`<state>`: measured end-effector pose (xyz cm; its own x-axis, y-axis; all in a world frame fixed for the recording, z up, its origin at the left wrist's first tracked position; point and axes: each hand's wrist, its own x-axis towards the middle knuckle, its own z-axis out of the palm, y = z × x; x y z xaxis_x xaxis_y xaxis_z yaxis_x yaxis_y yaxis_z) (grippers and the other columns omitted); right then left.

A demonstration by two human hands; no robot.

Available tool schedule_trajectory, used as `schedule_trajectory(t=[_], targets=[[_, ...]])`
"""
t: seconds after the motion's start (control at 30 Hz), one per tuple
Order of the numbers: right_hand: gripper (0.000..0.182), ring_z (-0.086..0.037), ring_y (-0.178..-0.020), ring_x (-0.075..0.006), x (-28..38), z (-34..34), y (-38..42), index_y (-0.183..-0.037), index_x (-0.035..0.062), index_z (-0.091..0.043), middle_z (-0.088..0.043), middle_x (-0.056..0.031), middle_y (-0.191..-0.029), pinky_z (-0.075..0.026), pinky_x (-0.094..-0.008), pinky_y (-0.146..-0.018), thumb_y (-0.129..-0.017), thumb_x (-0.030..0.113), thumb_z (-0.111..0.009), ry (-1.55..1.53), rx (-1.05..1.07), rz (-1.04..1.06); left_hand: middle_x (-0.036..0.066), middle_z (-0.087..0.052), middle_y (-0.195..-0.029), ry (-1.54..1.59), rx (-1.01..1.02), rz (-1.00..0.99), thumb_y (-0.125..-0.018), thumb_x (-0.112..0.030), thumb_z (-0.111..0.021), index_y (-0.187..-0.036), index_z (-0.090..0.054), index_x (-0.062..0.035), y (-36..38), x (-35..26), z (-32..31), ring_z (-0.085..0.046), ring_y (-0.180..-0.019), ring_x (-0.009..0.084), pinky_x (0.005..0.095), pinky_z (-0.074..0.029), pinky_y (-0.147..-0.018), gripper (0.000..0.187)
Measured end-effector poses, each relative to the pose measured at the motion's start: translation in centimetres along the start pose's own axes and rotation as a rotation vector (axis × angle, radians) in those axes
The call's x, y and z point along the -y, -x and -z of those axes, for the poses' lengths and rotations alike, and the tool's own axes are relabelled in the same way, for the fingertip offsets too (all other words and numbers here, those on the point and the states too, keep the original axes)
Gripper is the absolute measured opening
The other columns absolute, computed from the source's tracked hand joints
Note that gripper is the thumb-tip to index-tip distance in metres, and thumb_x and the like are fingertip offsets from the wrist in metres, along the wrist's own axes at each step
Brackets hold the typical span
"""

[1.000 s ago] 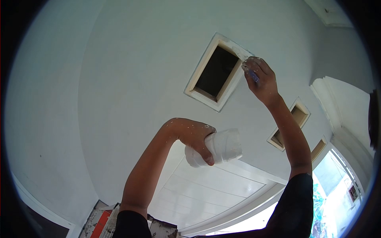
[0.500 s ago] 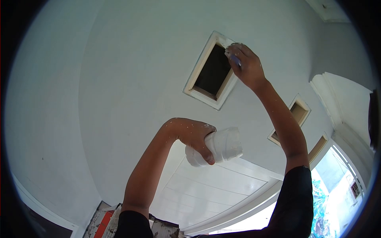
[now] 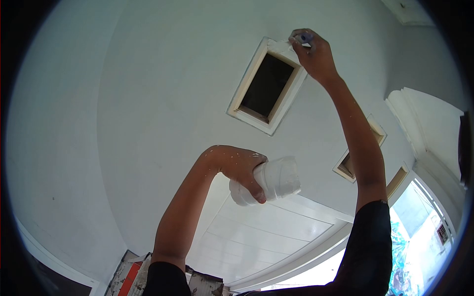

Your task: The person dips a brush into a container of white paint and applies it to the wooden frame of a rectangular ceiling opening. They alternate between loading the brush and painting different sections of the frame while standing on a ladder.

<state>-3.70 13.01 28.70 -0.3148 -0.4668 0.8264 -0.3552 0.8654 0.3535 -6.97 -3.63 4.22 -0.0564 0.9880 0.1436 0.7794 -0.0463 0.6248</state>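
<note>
My left hand (image 3: 242, 170), flecked with white paint, is wrapped round a white translucent plastic container (image 3: 279, 178) below the framed opening. My right hand (image 3: 312, 52) is closed round a small tool with a bluish handle (image 3: 306, 37), at the upper right corner of the opening's white frame (image 3: 241, 89). Most of the tool is hidden by the fingers. White wet-looking material shows on the frame's top edge beside that hand. Inside the frame the opening (image 3: 269, 84) is dark.
Smaller framed openings (image 3: 377, 132) lie farther right in the pale wall (image 3: 163, 98), partly behind my right forearm. A white panelled surface (image 3: 256, 227) shows below the container. At the lower right is a bright doorway (image 3: 414, 222); an orange-red object (image 3: 129, 278) stands at the lower left.
My right hand has moved up and slightly right, from the frame's right side to its upper right corner, with the tool in it. My left hand and the container have barely moved.
</note>
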Motion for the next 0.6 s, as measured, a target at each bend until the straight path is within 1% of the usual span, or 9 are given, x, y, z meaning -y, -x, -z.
schedule_trajectory(t=[0.13,0.2,0.33,0.4,0.53,0.6], targets=[[0.018,-0.073,-0.084,-0.0204,0.6,0.7,-0.9,-0.111,-0.0002,-0.07,-0.075,-0.0128,-0.095,-0.063,-0.0342,-0.083,-0.1,0.014,-0.07,-0.028,0.053,0.04,0.019,-0.072,-0.121,0.016,-0.007,-0.001,-0.052,-0.051,-0.093,-0.132,-0.063,-0.0019,-0.1,0.1,0.0,-0.071,-0.109,0.0392,0.0448,-0.058,-0.096,0.099],[0.018,-0.072,-0.083,-0.0198,0.2,0.8,-1.6,-0.112,0.0004,-0.071,-0.074,-0.012,-0.095,-0.063,-0.0342,-0.083,-0.1,0.014,-0.07,0.071,0.11,0.065,0.019,-0.072,-0.121,0.018,-0.008,0.004,-0.052,-0.051,-0.093,-0.132,-0.063,-0.002,0.2,0.1,0.1,-0.071,-0.109,0.0391,0.0448,-0.058,-0.096,0.099],[0.018,-0.072,-0.085,-0.0207,0.7,1.9,-1.8,-0.113,0.0005,-0.07,-0.074,-0.0126,-0.096,-0.063,-0.0346,-0.083,-0.099,0.013,-0.07,0.052,0.121,0.091,0.019,-0.072,-0.121,-0.009,-0.023,0.007,-0.052,-0.052,-0.093,-0.132,-0.063,-0.0021,0.1,0.2,0.2,-0.071,-0.109,0.0391,0.0451,-0.058,-0.096,0.099],[0.018,-0.072,-0.086,-0.0212,0.2,2.3,-1.5,-0.113,0.0003,-0.069,-0.074,-0.0129,-0.097,-0.062,-0.0348,-0.085,-0.1,0.012,-0.07,0.063,0.213,0.104,0.019,-0.072,-0.121,-0.005,-0.021,0.007,-0.052,-0.052,-0.093,-0.132,-0.063,-0.0019,0.0,0.3,0.0,-0.071,-0.109,0.039,0.0451,-0.058,-0.096,0.099],[0.018,-0.072,-0.087,-0.0218,0.2,4.3,-0.1,-0.114,0.0005,-0.068,-0.073,-0.0131,-0.097,-0.062,-0.0355,-0.086,-0.1,0.011,-0.069,0.114,0.27,0.085,0.02,-0.072,-0.121,0.02,-0.031,-0.002,-0.052,-0.051,-0.094,-0.132,-0.063,-0.001,0.3,0.2,0.2,-0.071,-0.109,0.0388,0.045,-0.058,-0.097,0.1],[0.018,-0.072,-0.087,-0.0218,-0.3,5.5,1.2,-0.114,0.0002,-0.068,-0.073,-0.0128,-0.096,-0.062,-0.0356,-0.087,-0.099,0.01,-0.069,0.156,0.263,0.145,0.02,-0.072,-0.121,0.025,-0.035,-0.001,-0.052,-0.051,-0.094,-0.132,-0.062,-0.0007,0.8,-0.2,0.4,-0.071,-0.109,0.0389,0.0449,-0.058,-0.097,0.1]])
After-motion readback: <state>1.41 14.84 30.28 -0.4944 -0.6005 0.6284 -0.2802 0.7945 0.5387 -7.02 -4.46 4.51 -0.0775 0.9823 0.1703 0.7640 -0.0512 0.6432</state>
